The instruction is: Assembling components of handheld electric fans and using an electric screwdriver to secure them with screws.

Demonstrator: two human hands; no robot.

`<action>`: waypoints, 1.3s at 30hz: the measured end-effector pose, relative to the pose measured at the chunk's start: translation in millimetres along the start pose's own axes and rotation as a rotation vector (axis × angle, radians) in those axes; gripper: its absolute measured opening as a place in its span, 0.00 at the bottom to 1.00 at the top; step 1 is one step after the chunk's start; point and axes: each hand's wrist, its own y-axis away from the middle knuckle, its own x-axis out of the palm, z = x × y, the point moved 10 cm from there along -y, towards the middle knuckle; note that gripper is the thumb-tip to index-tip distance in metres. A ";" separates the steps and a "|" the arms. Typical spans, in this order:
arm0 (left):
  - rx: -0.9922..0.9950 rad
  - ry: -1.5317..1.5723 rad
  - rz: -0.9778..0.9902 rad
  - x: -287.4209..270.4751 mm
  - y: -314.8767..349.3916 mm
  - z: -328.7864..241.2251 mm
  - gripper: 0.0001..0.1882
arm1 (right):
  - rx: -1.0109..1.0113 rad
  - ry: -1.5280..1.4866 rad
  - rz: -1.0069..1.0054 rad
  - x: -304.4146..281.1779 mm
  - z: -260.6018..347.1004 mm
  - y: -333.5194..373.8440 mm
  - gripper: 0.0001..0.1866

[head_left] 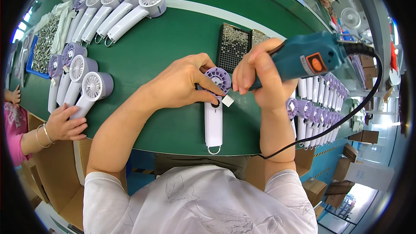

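Observation:
In front of me a white and purple handheld fan (213, 123) lies on the green table, its handle toward me with a small metal ring at the end. My left hand (184, 82) grips its purple round head, fingers bent around the rim. My right hand (264, 71) is wrapped around a teal electric screwdriver (303, 56), whose tip is near the right edge of the fan head. A small white tag (227, 100) sticks out beside the fan's neck. The fingers hide part of the head and the screwdriver's tip.
Black trays of small screws (234, 45) stand beyond my hands. Finished-looking fans (130, 13) lie in rows at left; more fans (318, 117) fill the right side. A blue tray (43, 52) holds metal clips. A co-worker's hand (65, 123) touches a fan. The black cable (346, 121) loops at right.

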 end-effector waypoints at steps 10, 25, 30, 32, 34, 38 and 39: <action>0.087 -0.028 -0.018 3.1 2.9 4.0 0.13 | 0.083 -0.283 0.090 8.1 -20.3 10.6 0.08; 0.085 -0.061 0.038 5.0 -0.9 2.7 0.14 | 0.052 -0.245 0.150 10.0 -18.9 7.8 0.12; 0.044 -0.073 0.098 10.1 3.0 4.6 0.14 | -0.115 -0.136 0.227 22.4 16.8 8.5 0.16; -0.001 -0.067 0.117 2.4 8.6 3.0 0.15 | -0.306 -0.143 0.190 26.3 54.5 3.3 0.19; -0.047 -0.110 0.143 -9.4 14.8 1.8 0.15 | -0.494 0.106 0.015 23.9 84.6 3.6 0.28; -0.127 -0.257 0.148 -34.9 24.8 5.9 0.14 | -0.713 0.997 0.131 40.0 95.9 0.3 0.38; -0.128 -0.299 0.124 -43.4 27.0 3.5 0.13 | -0.628 0.931 0.199 37.6 78.2 0.2 0.35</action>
